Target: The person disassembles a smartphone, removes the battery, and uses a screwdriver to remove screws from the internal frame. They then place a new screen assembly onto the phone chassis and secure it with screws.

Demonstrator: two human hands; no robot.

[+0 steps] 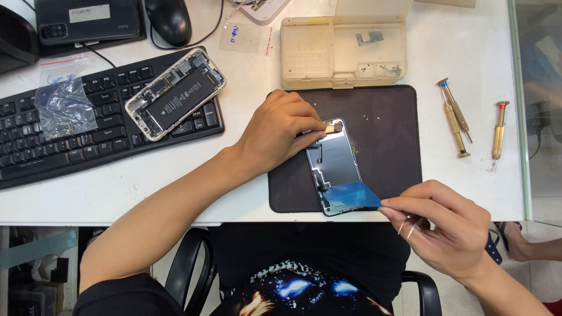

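On the dark mat [386, 117], left hand [281, 131] pins the phone screen [333, 161]; right hand's [451, 228] grip is pinched tight on blue film [354, 196].

Phone screen panel [335, 167] face-down on dark mat, blue film [354, 196] peeling off near end.

Left hand [280, 131] pins the top end of a phone screen panel [336, 167] on a dark mat [389, 134] at the surface's near edge, while the right hand [448, 225] pinches a blue film [354, 196] lifted off its bottom corner. Opened phone [174, 93] sits on the keyboard [70, 137].
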